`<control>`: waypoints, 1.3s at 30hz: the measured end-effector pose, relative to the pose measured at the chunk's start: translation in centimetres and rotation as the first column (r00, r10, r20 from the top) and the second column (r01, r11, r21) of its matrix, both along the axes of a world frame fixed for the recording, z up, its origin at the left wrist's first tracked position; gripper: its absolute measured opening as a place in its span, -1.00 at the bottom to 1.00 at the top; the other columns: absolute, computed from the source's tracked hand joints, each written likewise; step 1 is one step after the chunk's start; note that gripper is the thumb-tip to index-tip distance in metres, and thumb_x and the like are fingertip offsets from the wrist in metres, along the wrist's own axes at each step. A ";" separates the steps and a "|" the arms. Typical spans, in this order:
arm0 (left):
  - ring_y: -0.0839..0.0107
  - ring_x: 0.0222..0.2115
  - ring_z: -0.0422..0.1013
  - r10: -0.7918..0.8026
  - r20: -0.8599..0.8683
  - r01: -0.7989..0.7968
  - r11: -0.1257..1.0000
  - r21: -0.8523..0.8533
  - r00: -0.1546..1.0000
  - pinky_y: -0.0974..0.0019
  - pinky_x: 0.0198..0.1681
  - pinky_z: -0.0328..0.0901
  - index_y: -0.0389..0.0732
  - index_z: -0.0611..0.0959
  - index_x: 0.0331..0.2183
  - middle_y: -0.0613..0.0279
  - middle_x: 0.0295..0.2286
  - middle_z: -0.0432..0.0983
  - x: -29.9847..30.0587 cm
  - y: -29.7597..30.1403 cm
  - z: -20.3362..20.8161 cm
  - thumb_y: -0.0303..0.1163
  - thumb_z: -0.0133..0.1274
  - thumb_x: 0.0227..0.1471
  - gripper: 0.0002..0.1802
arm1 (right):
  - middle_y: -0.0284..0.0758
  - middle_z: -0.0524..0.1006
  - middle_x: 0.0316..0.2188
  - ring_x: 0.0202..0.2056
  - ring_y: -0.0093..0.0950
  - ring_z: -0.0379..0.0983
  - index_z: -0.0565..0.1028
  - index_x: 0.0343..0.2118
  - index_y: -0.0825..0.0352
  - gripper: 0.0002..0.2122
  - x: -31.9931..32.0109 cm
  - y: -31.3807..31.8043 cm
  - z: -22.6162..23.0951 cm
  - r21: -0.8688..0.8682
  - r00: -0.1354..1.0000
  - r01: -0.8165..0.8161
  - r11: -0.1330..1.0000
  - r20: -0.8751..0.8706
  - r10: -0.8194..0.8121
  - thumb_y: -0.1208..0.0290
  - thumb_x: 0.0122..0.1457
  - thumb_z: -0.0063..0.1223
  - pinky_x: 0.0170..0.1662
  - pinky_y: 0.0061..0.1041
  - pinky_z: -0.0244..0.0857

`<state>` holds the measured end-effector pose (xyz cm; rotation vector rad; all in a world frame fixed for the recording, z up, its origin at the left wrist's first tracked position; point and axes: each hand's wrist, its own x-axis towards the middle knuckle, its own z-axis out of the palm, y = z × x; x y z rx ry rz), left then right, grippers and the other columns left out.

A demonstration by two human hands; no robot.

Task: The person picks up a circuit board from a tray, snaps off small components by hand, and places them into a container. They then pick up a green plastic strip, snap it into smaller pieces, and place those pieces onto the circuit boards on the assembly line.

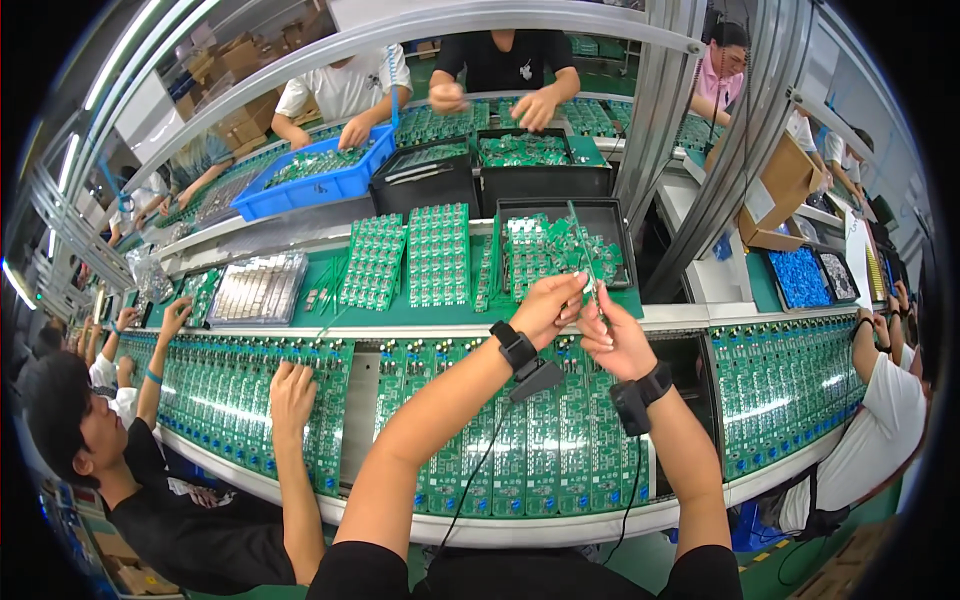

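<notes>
Both my hands are raised over the near edge of the green bench and meet at a thin green circuit board strip (582, 242) held upright and slightly tilted. My left hand (552, 306) is closed, pinching the strip with thumb and fingertips. Just to its right and lower, my right hand (612, 338) is closed round the strip's lower end. Behind the strip stands a black tray (615, 215) with loose small green boards (560, 250) in it. Below my hands lies a panel of long green circuit boards (510, 440) with small components along their far edge.
Green board panels (438, 255) stand left of the tray, beside a clear plastic box (258, 290). A co-worker's hand (292, 395) is at the boards on my left. Metal posts (660, 130) rise ahead right. A blue bin (320, 172) and blue parts (798, 280) are farther off.
</notes>
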<state>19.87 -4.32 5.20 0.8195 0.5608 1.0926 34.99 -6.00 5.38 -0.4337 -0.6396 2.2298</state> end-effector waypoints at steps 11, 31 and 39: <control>0.52 -0.73 0.23 0.578 -0.731 0.019 0.780 0.626 0.363 0.42 -0.64 0.14 -0.29 0.58 -0.39 0.30 -0.73 0.32 -0.2 8.9 0.3 -0.26 -0.02 0.00 -0.73 | -0.46 0.30 -0.64 -0.66 -0.66 0.16 0.38 -0.37 0.36 -0.76 2.0 3.6 0.3 0.238 0.888 0.194 0.952 0.370 -0.273 0.27 0.19 -0.23 -0.60 -0.69 0.04; 0.71 -0.70 0.16 0.120 -0.267 -0.099 0.991 0.092 0.956 0.61 -0.64 0.06 -0.23 0.56 -0.54 0.47 -0.72 0.29 0.0 1.4 0.6 -0.26 0.05 -0.02 -0.76 | -0.49 0.31 -0.68 -0.73 -0.76 0.09 0.38 -0.39 0.37 -0.73 0.7 1.4 -1.5 0.091 1.000 -0.014 0.996 0.005 0.014 0.22 0.19 -0.19 -0.63 -0.77 0.00; 0.69 -0.72 0.23 0.307 -0.427 -0.237 0.949 0.209 0.850 0.57 -0.68 0.11 -0.27 0.57 -0.57 0.41 -0.71 0.36 0.2 1.2 0.5 -0.29 0.08 -0.05 -0.76 | -0.49 0.30 -0.68 -0.75 -0.71 0.10 0.37 -0.46 0.32 -0.78 0.1 0.8 0.5 0.185 0.932 0.117 0.976 0.319 -0.172 0.26 0.18 -0.15 -0.66 -0.74 -0.03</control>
